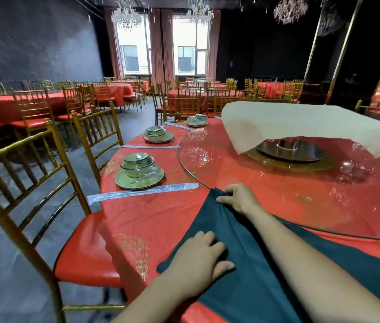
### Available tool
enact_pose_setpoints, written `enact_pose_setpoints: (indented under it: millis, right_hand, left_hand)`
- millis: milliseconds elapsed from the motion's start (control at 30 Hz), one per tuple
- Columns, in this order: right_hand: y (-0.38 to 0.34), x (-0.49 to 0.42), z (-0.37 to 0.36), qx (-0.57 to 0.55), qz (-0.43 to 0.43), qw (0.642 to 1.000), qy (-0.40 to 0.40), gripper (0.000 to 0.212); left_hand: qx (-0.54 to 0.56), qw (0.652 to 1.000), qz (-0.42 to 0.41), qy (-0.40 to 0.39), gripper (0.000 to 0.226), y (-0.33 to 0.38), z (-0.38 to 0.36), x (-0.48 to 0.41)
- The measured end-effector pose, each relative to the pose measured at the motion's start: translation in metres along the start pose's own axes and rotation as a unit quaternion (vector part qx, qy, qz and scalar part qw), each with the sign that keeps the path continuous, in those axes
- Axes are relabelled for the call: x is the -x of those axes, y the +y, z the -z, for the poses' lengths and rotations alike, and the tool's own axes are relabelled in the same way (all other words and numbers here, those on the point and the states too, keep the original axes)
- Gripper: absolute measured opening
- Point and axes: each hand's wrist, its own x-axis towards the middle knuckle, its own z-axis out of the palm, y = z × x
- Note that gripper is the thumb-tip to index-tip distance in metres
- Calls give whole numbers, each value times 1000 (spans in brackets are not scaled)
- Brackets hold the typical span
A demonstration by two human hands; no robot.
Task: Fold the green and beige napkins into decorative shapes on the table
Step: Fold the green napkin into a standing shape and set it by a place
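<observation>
Two hands meet the green napkin (254, 264) spread at the near edge of the red table (161, 217): the left hand (198, 255) presses flat on it with fingers extended, the right hand (238, 199) pinches its far corner beside the glass turntable (207, 155), and farther off the beige napkin (301, 120) drapes over the turntable's centre.

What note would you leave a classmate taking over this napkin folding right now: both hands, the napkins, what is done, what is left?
Left hand: presses flat on the green napkin.
Right hand: pinches its far corner.
Green napkin: spread at the near edge of the table.
Beige napkin: draped over the middle of the turntable, out of both hands.
Done: no finished shape.
Left: fold both.
</observation>
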Motion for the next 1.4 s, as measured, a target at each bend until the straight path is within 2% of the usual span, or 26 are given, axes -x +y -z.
enact_pose_setpoints:
  millis: [133, 200, 267, 333, 433, 500, 567, 633, 733, 833, 900, 1033, 1167, 1400]
  right_hand:
    - [-4, 10, -1, 36, -2, 999, 2, 25]
    - [-8, 15, -1, 71, 11, 997, 9, 15]
    - [-13, 27, 0, 113, 48, 991, 58, 42]
    - [-22, 54, 5, 138, 82, 982, 95, 47]
    - [-16, 111, -1, 192, 131, 973, 15, 44]
    - [-5, 150, -15, 237, 141, 961, 12, 51]
    - [6, 173, -27, 264, 115, 958, 21, 58]
    - [13, 184, -35, 290, 78, 954, -2, 73]
    - [17, 190, -36, 318, 67, 945, -26, 77]
    - [18, 192, -38, 314, 60, 946, -56, 77]
    - [18, 192, -38, 299, 61, 950, -63, 78]
    - [19, 189, -43, 271, 72, 959, -37, 81]
    - [28, 182, -51, 271, 110, 956, 37, 82]
    - [33, 177, -56, 254, 129, 953, 102, 82]
  left_hand:
    - [-84, 996, -11, 16, 49, 5, -6, 6]
    - [-96, 995, -2, 28, 48, 8, -6, 8]
    - [-89, 995, 8, 35, 48, 9, -7, 10]
    - [-75, 997, 12, 28, 46, 10, -6, 10]
    - [-65, 998, 13, 20, 36, 11, -5, 11]
    - [-57, 998, 14, 18, 27, 11, -5, 12]
    - [-58, 998, 17, 7, 26, 12, -3, 11]
    - [-51, 998, 22, -4, 26, 12, -3, 10]
    - [-13, 998, 43, -37, 28, 11, 3, 5]
    - [7, 991, 84, -107, 32, 6, 14, -16]
    - [-20, 987, 81, -135, 30, 1, 10, -36]
    - [-16, 982, 77, -170, 39, -13, -12, -69]
    - [-62, 969, 138, -196, 52, -26, -23, -84]
    - [-70, 958, 203, -193, 51, -34, -31, -89]
